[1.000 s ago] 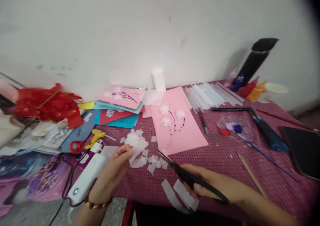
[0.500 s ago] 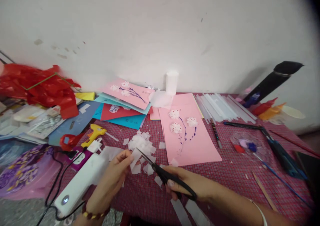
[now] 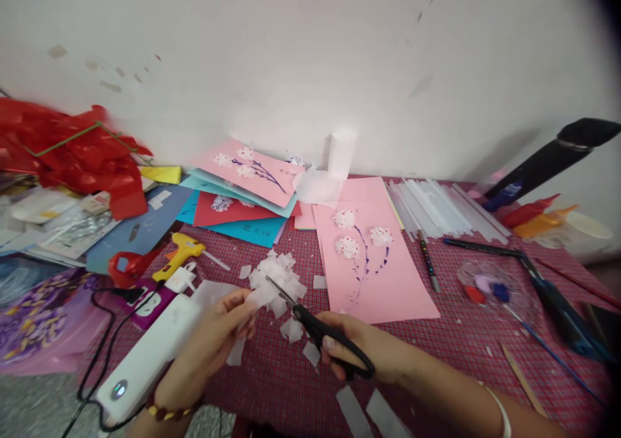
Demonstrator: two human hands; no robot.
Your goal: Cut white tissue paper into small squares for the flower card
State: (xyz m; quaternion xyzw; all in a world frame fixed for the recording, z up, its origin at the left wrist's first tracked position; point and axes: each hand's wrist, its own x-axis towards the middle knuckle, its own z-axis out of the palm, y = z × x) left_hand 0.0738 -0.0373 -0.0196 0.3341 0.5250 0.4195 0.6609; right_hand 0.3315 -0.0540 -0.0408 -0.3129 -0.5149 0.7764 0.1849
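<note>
My left hand [image 3: 228, 325] pinches a strip of thin white paper [image 3: 262, 294] between thumb and fingers; its lower end hangs below the hand. My right hand [image 3: 354, 344] grips black-handled scissors [image 3: 317, 331], fingers through the loops. The scissor blades point up and left, close to the strip's free end. Whether they touch the paper is hard to tell. A heap of small white paper pieces [image 3: 286, 279] lies just behind the blades. Beyond my right hand is a pink sheet [image 3: 402, 289] with white dotted flowers and purple stems.
A white power bank [image 3: 140, 360] with black cables lies at left, near a yellow glue gun [image 3: 180, 255] and red-handled scissors [image 3: 127, 268]. Several glue sticks [image 3: 436, 206] lie at the back right. White strips [image 3: 354, 412] rest at the front edge. A paint palette [image 3: 497, 289] sits at right.
The view has shifted slightly, moving the table things. The strip in my left hand is angled differently, and the scissors remain in my right hand by its end.
</note>
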